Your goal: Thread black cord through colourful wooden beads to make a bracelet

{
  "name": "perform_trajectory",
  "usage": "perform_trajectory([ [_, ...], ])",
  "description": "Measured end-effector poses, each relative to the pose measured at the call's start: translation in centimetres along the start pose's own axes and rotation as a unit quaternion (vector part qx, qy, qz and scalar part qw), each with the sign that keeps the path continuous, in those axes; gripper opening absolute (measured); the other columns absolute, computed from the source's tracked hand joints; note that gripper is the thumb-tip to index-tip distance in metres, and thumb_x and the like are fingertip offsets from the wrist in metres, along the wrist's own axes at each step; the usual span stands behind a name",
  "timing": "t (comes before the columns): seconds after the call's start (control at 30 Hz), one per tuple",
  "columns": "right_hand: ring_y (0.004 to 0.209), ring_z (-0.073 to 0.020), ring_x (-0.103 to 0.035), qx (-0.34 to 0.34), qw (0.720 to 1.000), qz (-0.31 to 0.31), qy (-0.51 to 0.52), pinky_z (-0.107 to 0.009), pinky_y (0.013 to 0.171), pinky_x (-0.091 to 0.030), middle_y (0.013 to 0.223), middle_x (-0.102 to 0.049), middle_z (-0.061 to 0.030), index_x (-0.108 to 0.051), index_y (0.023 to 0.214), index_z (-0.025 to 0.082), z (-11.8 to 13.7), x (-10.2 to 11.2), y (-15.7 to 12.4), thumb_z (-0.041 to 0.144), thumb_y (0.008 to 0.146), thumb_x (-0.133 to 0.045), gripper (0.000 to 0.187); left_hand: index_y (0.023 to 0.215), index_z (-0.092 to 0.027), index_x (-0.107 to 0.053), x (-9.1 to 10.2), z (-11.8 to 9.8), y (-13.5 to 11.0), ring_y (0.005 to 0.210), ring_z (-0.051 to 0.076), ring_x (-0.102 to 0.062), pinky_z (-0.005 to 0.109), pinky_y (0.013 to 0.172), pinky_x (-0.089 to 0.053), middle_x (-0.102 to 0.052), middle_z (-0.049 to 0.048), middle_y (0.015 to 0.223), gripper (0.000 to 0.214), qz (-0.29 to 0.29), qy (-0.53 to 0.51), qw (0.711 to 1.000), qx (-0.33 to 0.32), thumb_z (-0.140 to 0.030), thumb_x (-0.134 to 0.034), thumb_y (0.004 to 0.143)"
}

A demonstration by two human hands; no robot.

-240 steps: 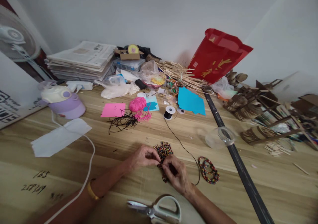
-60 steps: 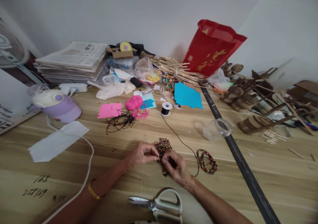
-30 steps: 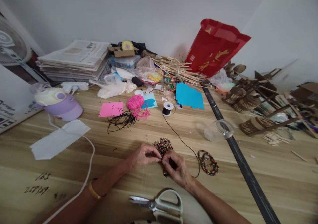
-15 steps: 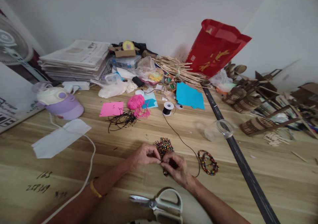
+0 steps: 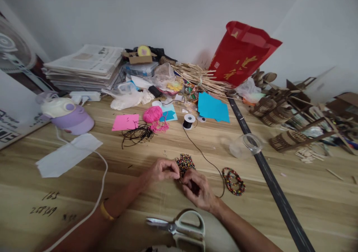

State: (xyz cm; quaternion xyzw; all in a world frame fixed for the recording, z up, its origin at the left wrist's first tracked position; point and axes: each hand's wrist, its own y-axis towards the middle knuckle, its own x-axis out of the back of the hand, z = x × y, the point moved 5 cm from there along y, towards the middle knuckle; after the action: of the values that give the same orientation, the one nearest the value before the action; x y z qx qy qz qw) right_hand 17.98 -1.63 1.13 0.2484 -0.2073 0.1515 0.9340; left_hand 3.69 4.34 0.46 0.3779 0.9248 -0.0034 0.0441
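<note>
Nearest to us, white-handled scissors (image 5: 179,227) lie on the desk (image 5: 307,203) with their blades pointing left, and neither hand touches them. Just beyond them our two hands meet. The left hand (image 5: 161,170) comes in from the left and the right hand (image 5: 199,189) from the right. Their fingers (image 5: 175,174) are pinched together, tip to tip, on something too small for us to make out.

The bead pile (image 5: 185,161) lies directly beyond that pinch, touching the fingertips on their far side. Both hands are about equally near it, the left perhaps a shade closer. A black cord (image 5: 205,158) curls in under the right hand from the right. Its long run heads away and leftward to the spool (image 5: 189,120), which stands well back. A coil of strung beads (image 5: 234,181) rests to the right of the right hand, apart from it.

Farther out, a clear jar (image 5: 246,145) lies on its side against a long dark strip (image 5: 268,181). A loose black tangle (image 5: 137,134) sits beside a ball of pink yarn (image 5: 152,115). At the wall we see stacked newspapers (image 5: 86,63) and a red bag (image 5: 243,54).
</note>
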Motion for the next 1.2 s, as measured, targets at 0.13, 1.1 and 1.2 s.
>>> perform_trajectory([
  [0.13, 0.061, -0.0147, -0.049, -0.047, 0.997, -0.058, 0.029, -0.025, 0.055, -0.04, 0.068, -0.052, -0.0019, -0.054, 0.078, 0.019, -0.3, 1.4, 0.2, 0.032, 0.091, -0.047, 0.02, 0.071, -0.011, -0.066, 0.2, -0.3, -0.1, 0.072, 0.014, -0.057, 0.025, 0.07, -0.043, -0.065, 0.0048, 0.076, 0.03, 0.026, -0.058, 0.998, 0.002, -0.04, -0.073, 0.073],
  [1.1, 0.067, -0.0148, -0.062, -0.107, 0.836, 0.372, -0.389, -0.024, 0.054, -0.028, 0.091, -0.066, -0.0084, -0.064, 0.089, 0.016, 0.8, 2.4, -0.6, 0.007, 0.088, -0.048, 0.019, 0.079, -0.012, -0.057, -1.5, -1.1, -1.9, 0.065, 0.016, -0.069, 0.026, 0.062, -0.053, -0.075, 0.0113, 0.077, 0.023, 0.229, -0.128, 0.957, 0.124, -0.033, -0.068, 0.081],
  [1.2, 0.067, -0.0141, -0.061, -0.107, 0.862, 0.361, -0.34, -0.024, 0.054, -0.029, 0.09, -0.066, -0.007, -0.061, 0.091, 0.015, 1.1, 2.4, -0.5, 0.007, 0.087, -0.048, 0.015, 0.081, -0.013, -0.052, -2.1, -1.4, -1.7, 0.075, 0.019, -0.071, 0.028, 0.067, -0.054, -0.075, 0.0136, 0.083, 0.023, 0.202, -0.174, 0.959, 0.095, -0.032, -0.065, 0.083],
])
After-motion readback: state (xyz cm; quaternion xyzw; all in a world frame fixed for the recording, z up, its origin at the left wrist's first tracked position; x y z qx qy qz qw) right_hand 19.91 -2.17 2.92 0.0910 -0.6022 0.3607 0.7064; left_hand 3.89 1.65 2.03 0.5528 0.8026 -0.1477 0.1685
